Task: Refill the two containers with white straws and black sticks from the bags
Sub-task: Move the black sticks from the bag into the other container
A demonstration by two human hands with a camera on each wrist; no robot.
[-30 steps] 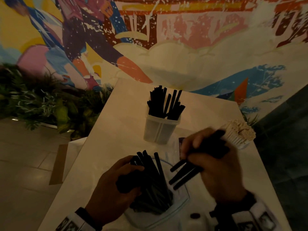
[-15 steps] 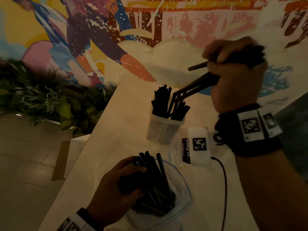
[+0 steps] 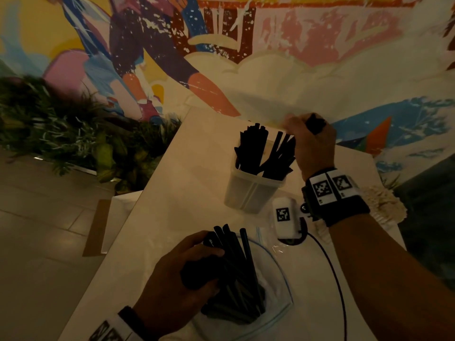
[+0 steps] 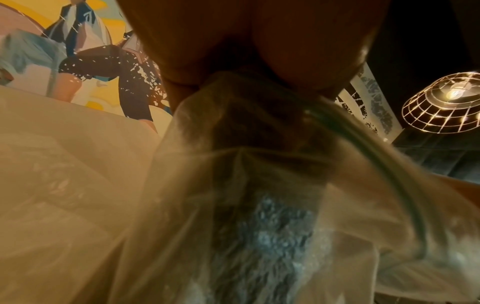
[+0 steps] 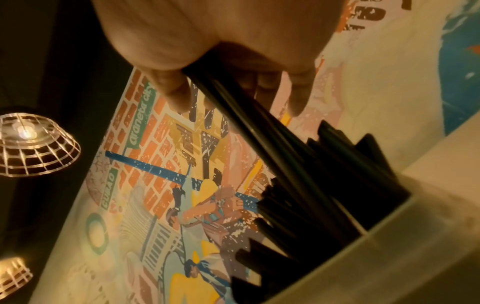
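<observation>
We wear a black strap (image 3: 344,205) with white coded tags on each wrist; a white tagged box (image 3: 285,217) trails a black cable (image 3: 337,279).

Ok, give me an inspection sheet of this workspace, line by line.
Surface: pale table, dimly lit.
Job's things: tub holding upright black sticks; open bag of more sticks; white straws at the right edge.
Clutter: white tagged device.
Hands: left hand grips the bag and its sticks; right hand holds a bundle whose lower ends are in the tub.
Cables: black cable from the device.
Surroundings: mural, plants, wire lamp.
</observation>
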